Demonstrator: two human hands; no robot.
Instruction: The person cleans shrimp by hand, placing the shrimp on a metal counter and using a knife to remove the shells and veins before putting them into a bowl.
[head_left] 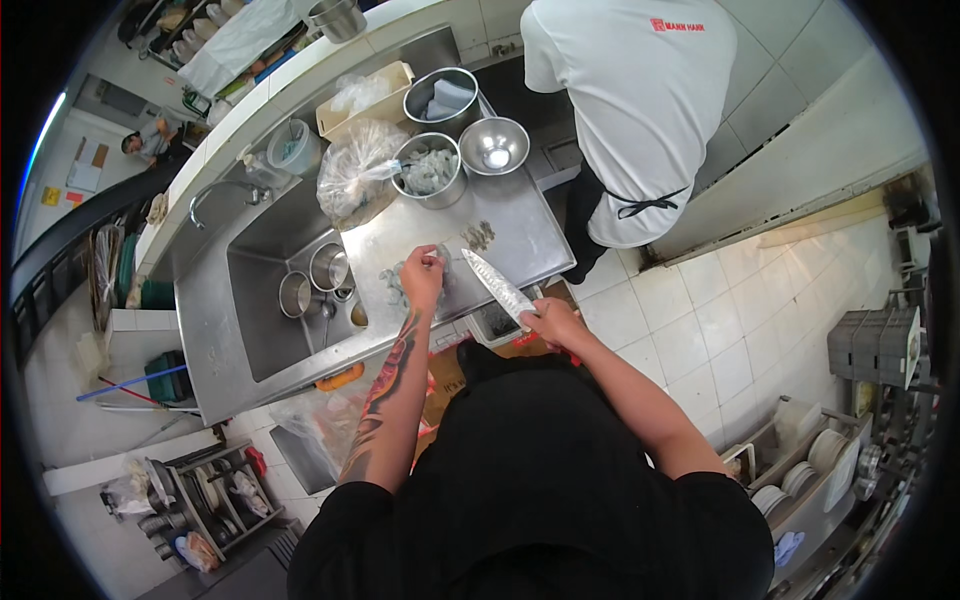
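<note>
My right hand (pixel 555 322) is wrapped round the handle of a large kitchen knife (pixel 497 286), its broad blade pointing up and left over the steel counter's front edge. Close by, my left hand (pixel 423 278) is closed in a pinch on a small greyish piece that looks like a shrimp, mostly hidden by the fingers. Beneath and beside that hand lies a loose pile of grey raw shrimp (pixel 392 288). Just beyond the knife tip sits a small heap of dark scraps (pixel 478 236). Farther back, a steel pot (pixel 432 201) holds more grey shrimp.
An empty steel bowl (pixel 495 146), another steel pot (pixel 442 118) and a clear plastic bag (pixel 355 172) stand at the counter's back. On the left, a sink (pixel 262 300) holds small pots. A co-worker in a white shirt (pixel 640 110) stands at the far right.
</note>
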